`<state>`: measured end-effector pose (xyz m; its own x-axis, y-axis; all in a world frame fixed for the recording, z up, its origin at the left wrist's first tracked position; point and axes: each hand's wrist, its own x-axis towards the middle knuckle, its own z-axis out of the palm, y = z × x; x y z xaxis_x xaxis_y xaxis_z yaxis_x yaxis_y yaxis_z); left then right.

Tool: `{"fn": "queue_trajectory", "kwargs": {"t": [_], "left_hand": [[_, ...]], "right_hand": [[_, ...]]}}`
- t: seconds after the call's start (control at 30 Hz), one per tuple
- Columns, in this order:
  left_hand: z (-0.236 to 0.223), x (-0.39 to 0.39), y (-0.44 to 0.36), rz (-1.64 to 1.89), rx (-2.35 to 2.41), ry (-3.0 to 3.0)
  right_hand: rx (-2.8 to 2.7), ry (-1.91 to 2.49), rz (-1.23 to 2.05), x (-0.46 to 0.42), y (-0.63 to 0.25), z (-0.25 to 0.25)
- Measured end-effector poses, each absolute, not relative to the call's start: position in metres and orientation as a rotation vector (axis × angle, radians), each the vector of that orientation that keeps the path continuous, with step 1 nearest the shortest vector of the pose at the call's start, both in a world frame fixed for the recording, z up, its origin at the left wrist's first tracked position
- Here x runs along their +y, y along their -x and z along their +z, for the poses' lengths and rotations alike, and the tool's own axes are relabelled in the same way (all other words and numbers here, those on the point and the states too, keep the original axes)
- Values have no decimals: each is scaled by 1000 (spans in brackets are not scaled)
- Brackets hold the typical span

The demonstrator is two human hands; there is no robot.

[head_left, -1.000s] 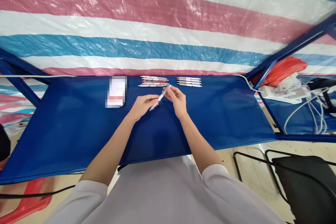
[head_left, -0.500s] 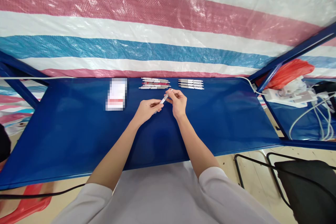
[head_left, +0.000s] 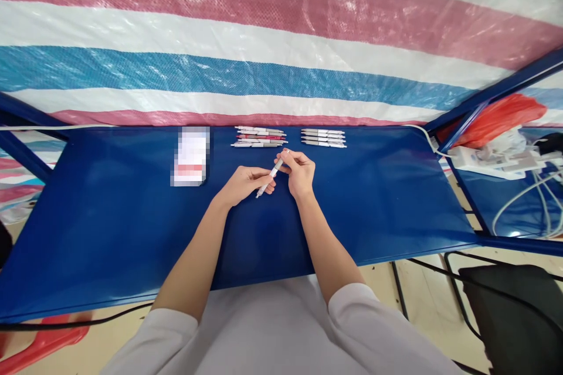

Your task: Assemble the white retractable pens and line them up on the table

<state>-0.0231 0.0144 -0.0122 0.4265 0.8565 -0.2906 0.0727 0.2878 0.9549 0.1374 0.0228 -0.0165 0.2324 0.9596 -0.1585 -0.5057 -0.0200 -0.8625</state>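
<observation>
Between my two hands a white pen (head_left: pixel 276 168) with a grey grip is held at a slant above the blue table (head_left: pixel 373 199). My left hand (head_left: pixel 246 183) pinches its lower part, and the pen's end sticks out below the fingers. With thumb and fingertips, my right hand (head_left: pixel 299 173) grips the upper end, which the fingers partly hide. Just beyond lies a group of pens (head_left: pixel 258 145), mostly white with one red. To its right several white and grey pens (head_left: pixel 324 143) lie side by side in a neat row.
A pixelated white rectangular item (head_left: pixel 191 155) lies left of the pens. A striped plastic sheet (head_left: pixel 246 76) hangs behind the table. On the right are a red plastic bag (head_left: pixel 505 120), a power strip (head_left: pixel 479 161) with white cables, and a black chair (head_left: pixel 501 310) below.
The lower part of the pen shows more below my left fingers now. Both hands stay in nearly the same place, and the camera view has shifted slightly.
</observation>
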Motion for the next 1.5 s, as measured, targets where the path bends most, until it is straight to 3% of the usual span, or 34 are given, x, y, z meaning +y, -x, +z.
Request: {"fn": "queue_trajectory", "kwargs": {"t": [0.4, 0.77, 1.5], "left_hand": [[-10, 15, 25, 640, 959, -1204], [-17, 9, 0, 1021, 1224, -1190], [-17, 10, 14, 781, 1143, -1347]], "right_hand": [[-616, 990, 1306, 22, -137, -17], [-550, 1079, 1139, 27, -141, -21], [-563, 990, 1253, 24, -143, -22]]}}
